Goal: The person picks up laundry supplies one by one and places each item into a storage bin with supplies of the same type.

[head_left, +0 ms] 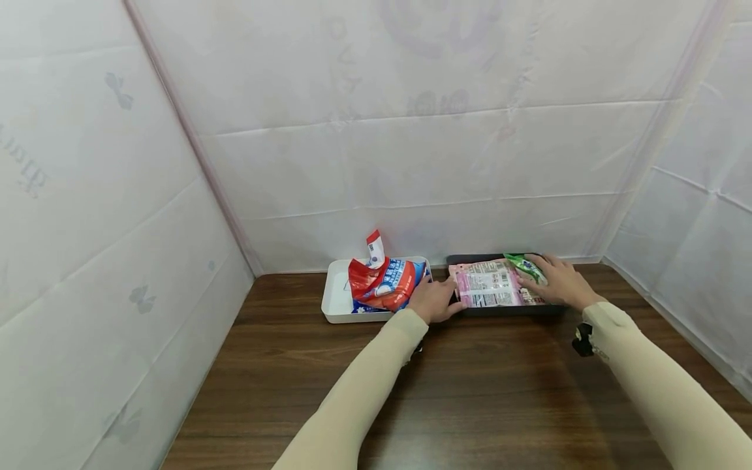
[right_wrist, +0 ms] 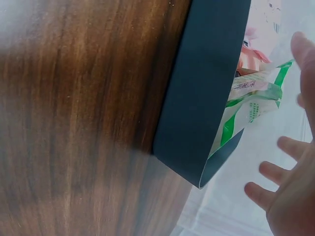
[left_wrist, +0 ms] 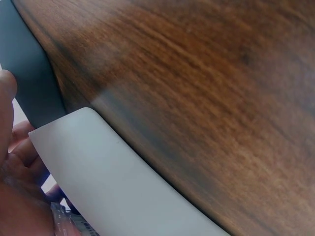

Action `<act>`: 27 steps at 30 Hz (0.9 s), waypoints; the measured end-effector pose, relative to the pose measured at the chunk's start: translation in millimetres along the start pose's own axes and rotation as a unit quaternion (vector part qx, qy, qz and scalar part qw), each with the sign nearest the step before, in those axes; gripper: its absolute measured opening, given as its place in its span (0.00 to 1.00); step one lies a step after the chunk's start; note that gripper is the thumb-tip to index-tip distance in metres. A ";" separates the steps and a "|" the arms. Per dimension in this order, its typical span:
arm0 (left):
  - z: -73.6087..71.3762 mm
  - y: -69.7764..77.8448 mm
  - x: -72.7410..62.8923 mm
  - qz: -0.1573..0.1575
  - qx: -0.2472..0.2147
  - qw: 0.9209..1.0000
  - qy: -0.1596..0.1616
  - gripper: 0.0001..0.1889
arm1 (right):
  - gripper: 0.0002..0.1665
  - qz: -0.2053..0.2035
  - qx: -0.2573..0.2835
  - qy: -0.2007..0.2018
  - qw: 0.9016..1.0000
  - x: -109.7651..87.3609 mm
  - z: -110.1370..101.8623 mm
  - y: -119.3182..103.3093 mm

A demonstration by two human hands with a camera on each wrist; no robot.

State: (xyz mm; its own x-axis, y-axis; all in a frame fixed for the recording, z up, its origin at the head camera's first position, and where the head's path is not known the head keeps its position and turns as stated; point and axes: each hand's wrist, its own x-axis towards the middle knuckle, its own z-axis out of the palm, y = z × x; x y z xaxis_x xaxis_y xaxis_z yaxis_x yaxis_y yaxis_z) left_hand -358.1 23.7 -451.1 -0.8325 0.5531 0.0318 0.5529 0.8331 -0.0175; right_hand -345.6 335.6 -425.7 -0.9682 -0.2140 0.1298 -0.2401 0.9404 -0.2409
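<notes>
My left hand [head_left: 433,300] lies over the spot where the white tray [head_left: 337,301] and the dark tray [head_left: 511,311] meet. Its fingers reach to the left edge of a pink printed bag [head_left: 487,284] in the dark tray. In the left wrist view the thumb [left_wrist: 7,84] is beside the dark tray's wall, and other fingers are partly hidden behind the white tray's corner. Over the dark tray's right end is my right hand [head_left: 561,282], beside a green and white packet [head_left: 527,267]. The right wrist view shows its fingers [right_wrist: 273,174] spread, apart from that packet.
A red and blue plastic bag [head_left: 388,282] rests in the white tray, its red-and-white tip standing up. Both trays sit at the back of the brown wooden table [head_left: 470,391], close to the white sheet wall [head_left: 411,163]. More sheeting encloses the left and right sides.
</notes>
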 end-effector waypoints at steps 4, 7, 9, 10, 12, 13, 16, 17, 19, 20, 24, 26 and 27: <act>0.7 -0.4 1.3 0.004 0.002 1.000 0.000 0.33 | 0.50 -0.007 -0.007 0.015 1.000 -3.8 4.2 0.8; 1.4 -1.1 2.8 0.007 0.005 1.000 0.004 0.33 | 0.49 -0.012 -0.015 0.024 1.000 -4.8 5.0 0.6; 2.1 -2.7 3.8 0.003 0.004 1.000 0.008 0.32 | 0.49 -0.016 -0.018 0.032 0.999 -3.0 3.7 -1.0; 2.5 -3.7 4.4 0.001 0.004 1.000 0.010 0.32 | 0.49 -0.017 -0.018 0.034 0.999 -1.9 2.8 -1.8; 3.8 -5.9 6.0 -0.005 0.002 1.000 0.014 0.32 | 0.49 -0.017 -0.018 0.036 0.999 0.3 1.1 -3.1; 4.5 -7.2 6.6 -0.010 0.000 1.000 0.015 0.32 | 0.49 -0.018 -0.018 0.036 0.999 1.6 0.7 -3.5; 7.1 -11.5 7.8 -0.020 -0.003 1.000 0.017 0.32 | 0.49 -0.020 -0.022 0.032 0.999 4.1 1.5 -4.9; 7.9 -13.1 7.9 -0.023 -0.003 1.000 0.017 0.33 | 0.49 -0.020 -0.023 0.031 0.999 4.6 2.4 -5.3; 8.3 -15.5 7.3 -0.026 -0.002 1.000 0.017 0.33 | 0.49 -0.022 -0.023 0.031 0.999 4.9 4.8 -6.5; 8.3 -16.4 6.7 -0.026 -0.001 1.000 0.017 0.33 | 0.49 -0.022 -0.024 0.031 0.999 4.4 5.7 -6.8; 5.0 -17.0 3.2 -0.026 0.004 1.000 0.013 0.33 | 0.48 -0.023 -0.020 0.039 0.999 1.0 9.8 -6.9; 2.7 -16.8 1.4 -0.024 0.005 1.000 0.011 0.33 | 0.47 -0.025 -0.017 0.046 0.998 -1.3 11.7 -6.2; 1.7 -16.5 0.9 -0.024 0.004 1.000 0.010 0.33 | 0.47 -0.026 -0.016 0.050 0.998 -2.5 12.8 -5.3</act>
State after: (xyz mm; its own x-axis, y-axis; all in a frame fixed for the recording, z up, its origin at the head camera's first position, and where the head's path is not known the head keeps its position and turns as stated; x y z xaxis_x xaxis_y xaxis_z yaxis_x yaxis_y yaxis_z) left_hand -368.0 10.4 -452.5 -0.8568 0.5129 0.0527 0.5124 0.8584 -0.0240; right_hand -342.8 327.7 -437.0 -0.9423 -0.2365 0.2370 -0.2858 0.9369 -0.2015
